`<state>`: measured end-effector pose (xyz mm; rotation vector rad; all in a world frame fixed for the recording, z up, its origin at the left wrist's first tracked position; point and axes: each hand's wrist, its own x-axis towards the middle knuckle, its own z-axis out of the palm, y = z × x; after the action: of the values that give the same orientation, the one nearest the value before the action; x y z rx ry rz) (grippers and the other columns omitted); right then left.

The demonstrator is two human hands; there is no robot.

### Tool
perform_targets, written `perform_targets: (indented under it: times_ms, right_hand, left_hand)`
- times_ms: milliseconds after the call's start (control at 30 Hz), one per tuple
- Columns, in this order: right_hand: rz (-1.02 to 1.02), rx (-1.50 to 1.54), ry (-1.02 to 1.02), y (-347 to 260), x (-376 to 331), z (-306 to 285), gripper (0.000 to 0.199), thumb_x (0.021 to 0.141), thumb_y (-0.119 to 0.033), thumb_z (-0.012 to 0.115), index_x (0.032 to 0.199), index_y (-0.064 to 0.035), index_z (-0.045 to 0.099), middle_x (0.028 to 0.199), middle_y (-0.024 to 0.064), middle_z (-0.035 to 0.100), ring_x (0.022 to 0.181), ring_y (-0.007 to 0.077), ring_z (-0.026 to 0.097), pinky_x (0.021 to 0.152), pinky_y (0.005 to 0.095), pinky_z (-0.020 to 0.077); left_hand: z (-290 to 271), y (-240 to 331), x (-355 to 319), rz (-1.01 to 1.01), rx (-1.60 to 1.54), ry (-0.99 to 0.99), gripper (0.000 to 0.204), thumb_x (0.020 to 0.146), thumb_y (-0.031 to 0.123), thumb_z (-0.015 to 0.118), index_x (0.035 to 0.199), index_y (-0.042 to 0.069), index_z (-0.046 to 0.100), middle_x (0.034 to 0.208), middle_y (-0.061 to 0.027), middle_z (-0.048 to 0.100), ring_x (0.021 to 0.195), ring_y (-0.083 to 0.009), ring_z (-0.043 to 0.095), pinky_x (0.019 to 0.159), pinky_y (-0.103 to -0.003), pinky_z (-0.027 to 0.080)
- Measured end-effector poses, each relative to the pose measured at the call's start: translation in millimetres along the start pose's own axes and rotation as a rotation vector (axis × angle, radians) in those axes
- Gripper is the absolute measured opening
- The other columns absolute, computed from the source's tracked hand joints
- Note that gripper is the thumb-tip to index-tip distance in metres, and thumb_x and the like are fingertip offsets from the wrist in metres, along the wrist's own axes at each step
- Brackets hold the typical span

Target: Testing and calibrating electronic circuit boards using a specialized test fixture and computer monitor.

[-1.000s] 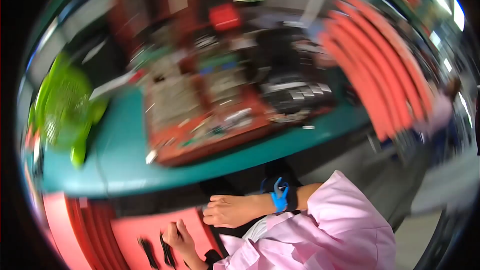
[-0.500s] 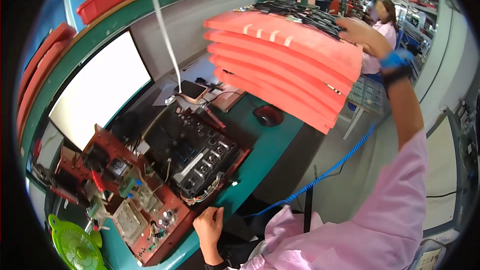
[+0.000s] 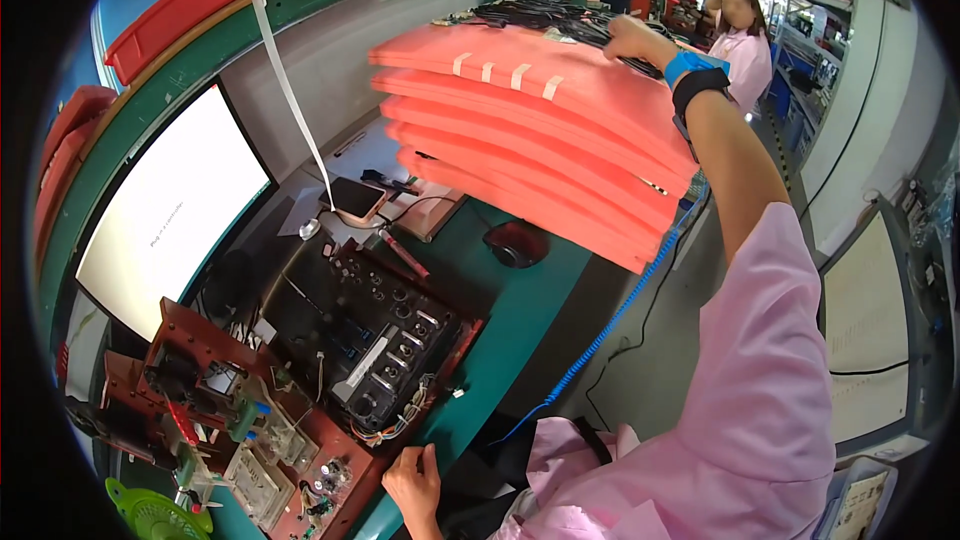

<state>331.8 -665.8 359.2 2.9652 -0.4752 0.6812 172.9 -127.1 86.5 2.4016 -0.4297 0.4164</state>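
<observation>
My right hand (image 3: 643, 44) reaches to the top of a tall stack of pink foam trays (image 3: 540, 115). Its fingers bend down, closed, at the black cables (image 3: 530, 14) heaped there; whatever they pinch is hidden. A blue strap (image 3: 697, 64) circles that wrist. My left hand (image 3: 412, 485) rests loosely curled, nothing visible in it, by the front edge of a red-brown test fixture (image 3: 330, 495). Beside that fixture lies a black panel with metal connectors (image 3: 400, 355).
A lit monitor (image 3: 180, 205) stands at the left, with a green fan (image 3: 150, 512) below it. A phone (image 3: 357, 199) and a black mouse (image 3: 515, 243) lie on the green bench (image 3: 500, 340). A blue coiled cord (image 3: 610, 330) hangs at the bench's right. Another person (image 3: 745, 45) is farther back.
My right hand has moved left over the cables, its fingers now bent down. The monitor shows a line of text where it was blank. The person at the back has turned this way.
</observation>
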Motion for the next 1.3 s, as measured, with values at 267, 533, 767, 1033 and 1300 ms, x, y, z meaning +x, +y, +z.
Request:
perform_targets:
  times_ms: [267, 533, 767, 1033, 1300]
  right_hand:
    - [-0.297, 1.153, 0.544, -111, -28, -88, 0.025, 0.066, -0.004, 0.059, 0.089, 0.0015, 0.052, 0.075, 0.0055, 0.054, 0.066, 0.013, 0.051, 0.058, 0.0252, 0.041]
    - [-0.727, 1.748, 0.263, -184, -156, -120, 0.03, 0.066, -0.014, 0.063, 0.086, 0.0043, 0.049, 0.07, 0.0104, 0.055, 0.057, 0.0194, 0.055, 0.05, 0.0295, 0.0462]
    - [-0.897, 1.608, -0.421, -281, -311, -36, 0.03, 0.072, -0.022, 0.062, 0.089, -0.0001, 0.051, 0.078, 0.0056, 0.054, 0.07, 0.0119, 0.051, 0.063, 0.0234, 0.0406]
    - [-1.489, 1.278, -1.506, -328, -406, 95, 0.024, 0.068, -0.007, 0.063, 0.087, -0.0004, 0.051, 0.072, 0.0037, 0.053, 0.066, 0.011, 0.05, 0.059, 0.0236, 0.0403]
    - [-1.226, 1.554, -2.311, -379, -479, 97, 0.014, 0.082, -0.014, 0.051, 0.081, 0.0002, 0.051, 0.064, 0.0025, 0.052, 0.061, 0.0084, 0.051, 0.06, 0.0243, 0.0428]
  left_hand:
    - [2, -1, -4, 0.064, -0.022, 0.017, 0.018, 0.073, 0.013, 0.061, 0.062, 0.002, 0.052, 0.051, -0.0112, 0.051, 0.043, -0.0265, 0.049, 0.04, -0.032, 0.036]
    - [-18, 62, -28, -0.143, -1.166, 0.067, 0.058, 0.077, 0.037, 0.056, 0.12, 0.004, 0.035, 0.101, -0.0154, 0.053, 0.06, -0.0225, 0.058, 0.045, -0.025, 0.047]
    - [-125, 71, -92, 0.238, -1.225, 0.659, 0.079, 0.078, 0.053, 0.044, 0.132, 0.008, 0.01, 0.133, -0.0193, 0.019, 0.112, -0.0337, 0.038, 0.068, -0.04, 0.052]
    - [-203, 25, -185, -0.268, -0.598, 1.221, 0.041, 0.087, 0.025, 0.041, 0.117, -0.001, 0.037, 0.105, -0.0152, 0.051, 0.092, -0.0245, 0.054, 0.061, -0.033, 0.052]
    - [-190, 60, -102, -0.44, -0.493, 0.51, 0.031, 0.078, 0.01, 0.055, 0.107, 0.002, 0.044, 0.087, -0.0095, 0.056, 0.069, -0.0174, 0.057, 0.052, -0.027, 0.048]
